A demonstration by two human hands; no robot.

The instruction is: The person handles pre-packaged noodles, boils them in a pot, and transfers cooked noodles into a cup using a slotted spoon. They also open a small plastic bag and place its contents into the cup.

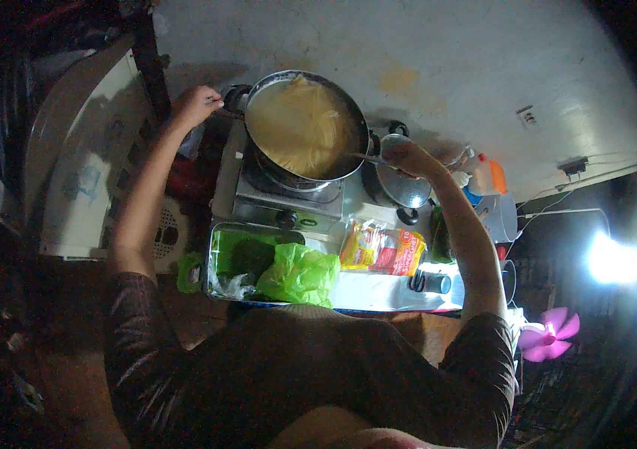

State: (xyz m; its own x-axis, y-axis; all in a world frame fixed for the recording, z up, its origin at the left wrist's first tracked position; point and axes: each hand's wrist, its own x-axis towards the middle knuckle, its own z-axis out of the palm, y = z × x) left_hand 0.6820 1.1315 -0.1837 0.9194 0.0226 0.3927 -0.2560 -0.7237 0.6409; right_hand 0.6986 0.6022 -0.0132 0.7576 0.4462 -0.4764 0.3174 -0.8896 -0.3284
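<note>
A wide dark-rimmed pot (362,106) stands on a gas stove (290,202), filled with pale cloudy liquid and strands of yellowish noodles (318,123). My right hand (408,158), at the pot's right side, grips the handle of a utensil (371,159). Its far end goes into the noodles and is hidden. Just left of the pot's left side handle (235,100), my left hand (203,104) is raised with its fingers curled together. Whether it touches the handle or pinches something small cannot be made out.
A lidded pot (402,182) stands right of the stove. Nearer me are a green plastic bag (301,275), yellow and red food packets (385,250) and a metal cup (437,283). Bottles (489,174) stand at right, beyond them a pink fan (548,337). A wall (464,67) rises behind.
</note>
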